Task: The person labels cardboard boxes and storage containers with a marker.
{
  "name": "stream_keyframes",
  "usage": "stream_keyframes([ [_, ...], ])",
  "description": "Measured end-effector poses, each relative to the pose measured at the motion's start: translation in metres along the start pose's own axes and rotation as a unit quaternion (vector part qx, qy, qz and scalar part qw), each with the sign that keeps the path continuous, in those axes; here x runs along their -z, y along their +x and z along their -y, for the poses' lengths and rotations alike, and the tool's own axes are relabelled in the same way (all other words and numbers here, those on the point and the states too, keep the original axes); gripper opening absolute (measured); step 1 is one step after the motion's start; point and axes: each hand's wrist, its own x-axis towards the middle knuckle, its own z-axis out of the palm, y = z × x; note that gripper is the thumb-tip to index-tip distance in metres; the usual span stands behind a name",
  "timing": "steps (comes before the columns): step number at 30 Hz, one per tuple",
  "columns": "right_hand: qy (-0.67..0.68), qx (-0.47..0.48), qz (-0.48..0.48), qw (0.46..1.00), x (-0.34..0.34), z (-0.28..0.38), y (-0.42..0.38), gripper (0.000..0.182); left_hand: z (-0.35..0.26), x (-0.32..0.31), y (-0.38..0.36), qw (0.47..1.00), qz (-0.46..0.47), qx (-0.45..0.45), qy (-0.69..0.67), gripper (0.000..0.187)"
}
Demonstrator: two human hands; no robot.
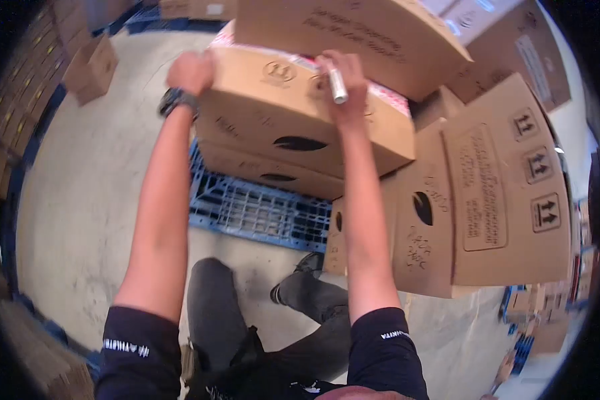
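Note:
In front of me a cardboard box (247, 113) with a black leaf-shaped mark and handwriting lies on top of another cardboard box (237, 160). My left hand (192, 72), below which a dark watch (177, 101) is strapped, grips the upper box at its far left corner; some fingertips are hidden. A white marker (339, 85) is held in the curled fingers of my right hand (348, 77), which rests against the same box's top near its far edge. Pink-and-white patterned material (388, 99) shows along that edge.
Beneath the boxes is a blue plastic pallet (247, 207). A large box (360, 30) stands behind, and another with arrow symbols (507, 193) fills the right side. An opened box (92, 70) sits on the floor at far left, near stacked cartons (37, 73).

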Motion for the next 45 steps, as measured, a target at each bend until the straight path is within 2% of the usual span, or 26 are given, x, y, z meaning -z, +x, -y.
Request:
stream_keyframes([
  [1,0.067,-0.018,0.006,0.998,-0.002,0.000,-0.001,0.019,-0.002,0.002,-0.007,1.000,-0.025,0.003,-0.011,0.055],
  [2,0.021,-0.014,0.022,0.999,-0.006,-0.004,-0.003,0.019,-0.001,0.002,-0.006,1.000,-0.022,-0.009,-0.014,0.056],
  [3,0.046,0.007,-0.002,0.999,-0.004,-0.002,-0.001,0.020,-0.001,0.006,-0.008,1.000,0.003,-0.015,-0.014,0.056],
  [4,0.008,0.037,-0.039,0.999,-0.005,-0.003,0.000,0.023,0.000,0.000,-0.005,1.000,-0.009,0.006,-0.020,0.057],
  [5,0.008,-0.043,-0.024,0.999,-0.006,-0.002,-0.003,0.026,-0.007,0.004,-0.009,1.000,-0.010,0.017,-0.020,0.056],
  [6,-0.015,-0.050,-0.010,0.999,-0.006,-0.004,-0.003,0.029,-0.010,0.010,-0.012,1.000,-0.017,0.014,0.001,0.060],
  [8,-0.049,-0.032,-0.014,0.998,-0.006,-0.007,-0.003,0.030,-0.014,0.015,-0.025,0.998,-0.041,0.005,-0.038,0.053],
  [15,-0.078,-0.049,0.005,0.996,-0.002,-0.004,-0.006,0.032,-0.009,0.013,-0.025,0.998,-0.027,-0.017,-0.048,0.052],
  [17,-0.080,-0.044,0.001,0.996,-0.001,-0.003,-0.006,0.033,-0.009,0.017,-0.027,0.998,-0.025,-0.003,-0.058,0.053],
  [20,-0.071,-0.033,-0.012,0.997,-0.002,-0.005,-0.006,0.032,0.000,0.012,-0.014,0.998,-0.014,-0.032,-0.050,0.059],
  [30,-0.062,-0.113,0.051,0.990,0.001,0.001,-0.007,0.032,-0.004,0.012,-0.012,0.999,0.015,-0.006,-0.052,0.053],
  [45,-0.087,-0.153,0.072,0.982,0.004,0.005,-0.008,0.028,-0.002,0.010,-0.012,0.996,0.015,-0.002,-0.089,0.052],
])
